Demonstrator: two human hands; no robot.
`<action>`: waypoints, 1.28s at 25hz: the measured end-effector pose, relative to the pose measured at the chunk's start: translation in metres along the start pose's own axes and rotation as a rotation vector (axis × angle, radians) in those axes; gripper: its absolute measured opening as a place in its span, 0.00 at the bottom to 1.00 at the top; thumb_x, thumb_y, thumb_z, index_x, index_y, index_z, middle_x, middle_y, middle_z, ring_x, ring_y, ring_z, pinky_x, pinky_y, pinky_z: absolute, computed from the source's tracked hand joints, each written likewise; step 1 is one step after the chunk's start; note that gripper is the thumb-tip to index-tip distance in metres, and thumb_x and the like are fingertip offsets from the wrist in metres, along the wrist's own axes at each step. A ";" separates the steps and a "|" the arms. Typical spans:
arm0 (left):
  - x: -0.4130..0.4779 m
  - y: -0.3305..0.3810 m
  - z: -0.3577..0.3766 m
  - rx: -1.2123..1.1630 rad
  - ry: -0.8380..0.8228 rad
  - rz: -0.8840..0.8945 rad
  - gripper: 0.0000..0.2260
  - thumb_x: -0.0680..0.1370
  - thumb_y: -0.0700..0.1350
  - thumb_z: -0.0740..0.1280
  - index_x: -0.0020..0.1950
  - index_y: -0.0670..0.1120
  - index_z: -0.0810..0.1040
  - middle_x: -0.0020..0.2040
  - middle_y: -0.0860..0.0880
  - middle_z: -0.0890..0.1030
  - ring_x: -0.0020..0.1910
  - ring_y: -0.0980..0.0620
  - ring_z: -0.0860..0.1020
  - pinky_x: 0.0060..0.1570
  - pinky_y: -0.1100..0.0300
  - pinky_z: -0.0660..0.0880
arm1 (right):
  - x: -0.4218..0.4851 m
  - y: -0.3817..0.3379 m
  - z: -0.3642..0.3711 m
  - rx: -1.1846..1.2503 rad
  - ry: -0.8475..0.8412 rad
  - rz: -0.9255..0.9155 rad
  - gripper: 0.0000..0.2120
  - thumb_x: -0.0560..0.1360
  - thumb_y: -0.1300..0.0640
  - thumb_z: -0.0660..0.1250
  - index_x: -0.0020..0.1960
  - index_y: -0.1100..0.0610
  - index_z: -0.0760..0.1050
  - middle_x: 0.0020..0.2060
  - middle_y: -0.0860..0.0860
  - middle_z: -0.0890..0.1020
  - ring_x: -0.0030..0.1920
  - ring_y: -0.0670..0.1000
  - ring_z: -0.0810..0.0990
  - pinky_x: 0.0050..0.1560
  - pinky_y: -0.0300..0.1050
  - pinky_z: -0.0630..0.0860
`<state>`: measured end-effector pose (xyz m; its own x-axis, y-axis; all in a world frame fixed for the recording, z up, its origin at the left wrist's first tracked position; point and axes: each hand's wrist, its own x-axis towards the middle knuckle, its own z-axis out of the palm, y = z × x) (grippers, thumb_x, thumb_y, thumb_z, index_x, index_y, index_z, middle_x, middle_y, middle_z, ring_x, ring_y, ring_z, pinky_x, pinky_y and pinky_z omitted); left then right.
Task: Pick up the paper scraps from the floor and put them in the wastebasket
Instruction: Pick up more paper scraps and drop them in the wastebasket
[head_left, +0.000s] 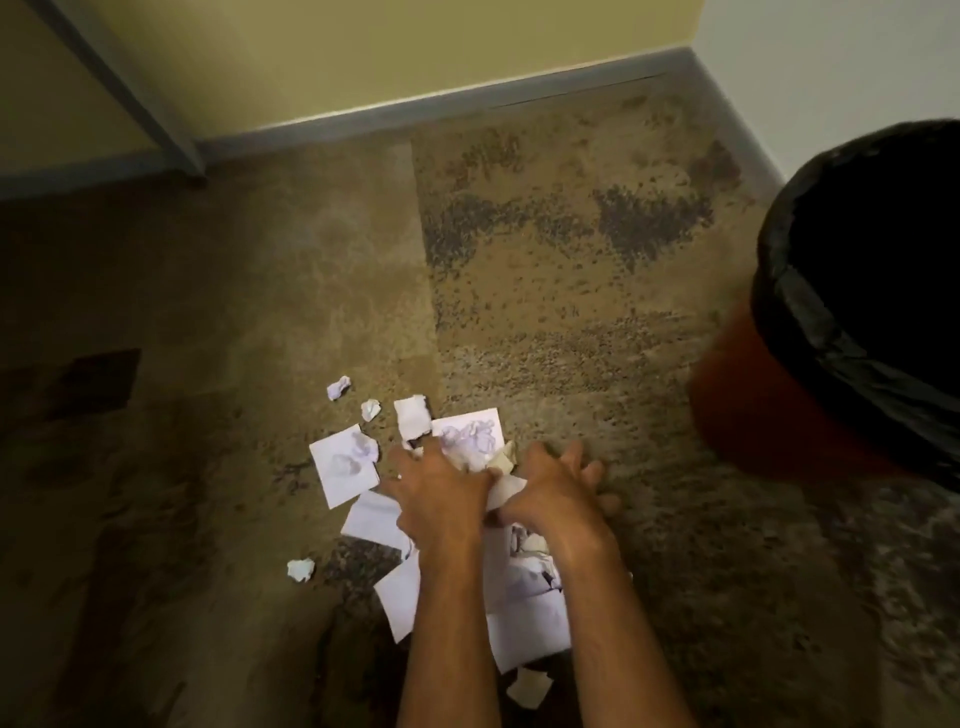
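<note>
The left hand (441, 491) and right hand (558, 488) lie splayed on the floor, fingers fairly straight, pressing paper scraps (506, 488) between them. The stray crumpled bits (338, 387) want sweeping inward first. Then cup the heap from both sides and lift it to the wastebasket (727, 405) by the floor's right edge.

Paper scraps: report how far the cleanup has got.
Done: nothing provable; the wastebasket interior is too dark to see. In hand: the left hand and right hand bunch a wad of paper between them on the carpet. Left: a flat sheet, a crumpled ball and a torn piece near the forearms lie on the floor.
</note>
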<state>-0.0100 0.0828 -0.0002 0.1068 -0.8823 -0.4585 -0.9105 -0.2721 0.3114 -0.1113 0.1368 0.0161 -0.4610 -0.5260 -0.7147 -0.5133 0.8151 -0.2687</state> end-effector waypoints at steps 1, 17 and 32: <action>-0.001 0.001 0.005 0.008 0.032 0.017 0.37 0.71 0.60 0.81 0.77 0.54 0.73 0.80 0.44 0.63 0.78 0.37 0.63 0.64 0.37 0.77 | 0.001 0.003 -0.011 -0.020 -0.014 0.038 0.49 0.65 0.35 0.81 0.79 0.45 0.61 0.80 0.58 0.50 0.79 0.66 0.54 0.72 0.71 0.65; 0.029 -0.026 -0.019 -0.245 -0.051 0.050 0.20 0.68 0.45 0.86 0.58 0.48 0.88 0.50 0.47 0.89 0.46 0.46 0.86 0.48 0.55 0.82 | 0.011 0.017 -0.020 0.478 -0.008 -0.001 0.06 0.76 0.73 0.72 0.47 0.64 0.79 0.43 0.59 0.80 0.31 0.46 0.74 0.22 0.29 0.68; -0.006 0.098 -0.111 -0.469 -0.172 0.353 0.11 0.69 0.39 0.85 0.47 0.47 0.89 0.40 0.45 0.88 0.35 0.45 0.87 0.32 0.54 0.86 | -0.048 0.011 -0.118 0.681 0.202 -0.180 0.15 0.67 0.70 0.83 0.34 0.56 0.79 0.27 0.48 0.79 0.22 0.40 0.75 0.22 0.32 0.69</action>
<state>-0.0557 0.0185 0.1257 -0.2706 -0.8861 -0.3764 -0.6020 -0.1493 0.7844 -0.1803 0.1419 0.1235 -0.5700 -0.6471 -0.5064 -0.0604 0.6476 -0.7595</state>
